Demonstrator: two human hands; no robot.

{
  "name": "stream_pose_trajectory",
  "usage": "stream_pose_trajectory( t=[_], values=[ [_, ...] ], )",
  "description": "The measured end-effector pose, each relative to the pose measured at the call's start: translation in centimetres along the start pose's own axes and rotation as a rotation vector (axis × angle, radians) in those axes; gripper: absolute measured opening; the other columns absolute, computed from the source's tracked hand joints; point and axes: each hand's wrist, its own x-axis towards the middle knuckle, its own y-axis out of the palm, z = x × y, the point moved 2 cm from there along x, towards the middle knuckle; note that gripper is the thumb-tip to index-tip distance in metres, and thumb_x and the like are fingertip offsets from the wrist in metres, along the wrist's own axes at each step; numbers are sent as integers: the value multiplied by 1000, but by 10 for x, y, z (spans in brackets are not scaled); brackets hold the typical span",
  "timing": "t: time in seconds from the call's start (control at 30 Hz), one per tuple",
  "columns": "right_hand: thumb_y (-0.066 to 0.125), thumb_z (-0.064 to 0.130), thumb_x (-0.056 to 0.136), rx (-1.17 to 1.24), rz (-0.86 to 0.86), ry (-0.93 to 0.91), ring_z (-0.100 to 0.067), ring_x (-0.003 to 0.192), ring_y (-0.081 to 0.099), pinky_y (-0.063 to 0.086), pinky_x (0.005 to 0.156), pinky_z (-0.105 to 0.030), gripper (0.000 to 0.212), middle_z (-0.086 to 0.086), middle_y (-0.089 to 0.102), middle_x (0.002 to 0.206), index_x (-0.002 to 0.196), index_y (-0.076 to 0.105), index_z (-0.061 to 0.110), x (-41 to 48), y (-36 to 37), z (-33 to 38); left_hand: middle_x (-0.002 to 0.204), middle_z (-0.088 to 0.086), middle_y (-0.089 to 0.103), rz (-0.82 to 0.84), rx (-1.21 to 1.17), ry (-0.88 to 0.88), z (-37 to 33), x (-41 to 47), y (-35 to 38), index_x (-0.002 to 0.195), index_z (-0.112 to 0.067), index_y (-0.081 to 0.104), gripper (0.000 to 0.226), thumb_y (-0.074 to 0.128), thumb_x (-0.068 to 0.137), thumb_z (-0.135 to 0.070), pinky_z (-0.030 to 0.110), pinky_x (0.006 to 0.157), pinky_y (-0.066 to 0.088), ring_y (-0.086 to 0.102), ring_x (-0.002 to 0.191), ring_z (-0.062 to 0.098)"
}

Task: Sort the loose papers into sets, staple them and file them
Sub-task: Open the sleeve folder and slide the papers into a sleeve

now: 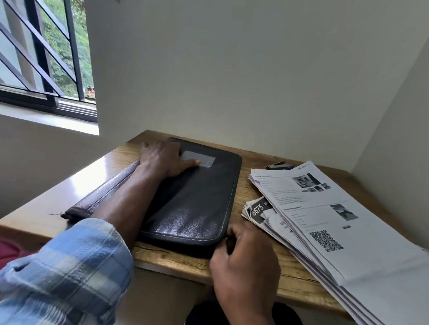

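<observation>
The wooden counter carries the paper stack at right, its near end overhanging the edge, and a black folder at centre. My left hand lies flat on the folder's far left part, fingers straight. My right hand has its fingers curled, pinching the folder's near right corner. A stapler lies just beyond the papers.

On your left you wear a plaid shirt sleeve in pale blue, white and darker grey-blue checks, its soft cloth bunched above the forearm. Your left hand and right hand are bare.
</observation>
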Motion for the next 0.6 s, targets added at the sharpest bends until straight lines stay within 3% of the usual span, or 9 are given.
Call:
stream_pose_trajectory(
  t=[0.1,0.27,0.4,0.53,0.6],
  values=[
    [75,25,80,-10,-40,-33,-10,81,58,54,73,-30,9,14,60,84,84,67,27,-10,3,1,125,-2,68,30,-9,7,3,-12,-12,101,-30,63,66,45,81,-90,56,110,32,60,120,25],
    [82,30,68,-21,-140,-83,-15,76,58,49,71,-37,16,13,62,77,73,66,28,-29,10,7,145,2,60,114,-42,9,-2,-37,-35,133,-33,62,72,44,88,-85,55,115,34,53,134,30],
    [84,33,67,-20,-201,-77,-15,76,59,47,75,-39,18,13,63,75,73,68,28,-34,13,4,136,1,65,116,-43,-20,5,-60,-47,127,-31,65,69,51,85,-84,49,108,43,59,124,28],
    [80,34,74,-19,-253,-129,-16,79,59,44,80,-40,13,11,65,78,77,70,26,-37,14,0,114,-7,68,264,-178,-17,43,-106,-72,108,-43,65,80,47,62,-104,37,87,52,63,101,18],
    [79,34,76,-35,-271,-140,-16,80,59,42,81,-40,11,10,66,78,78,71,26,-37,16,0,127,-13,64,311,-309,9,66,-132,-79,118,-52,62,85,51,53,-106,35,89,49,60,109,15]
  ],
)
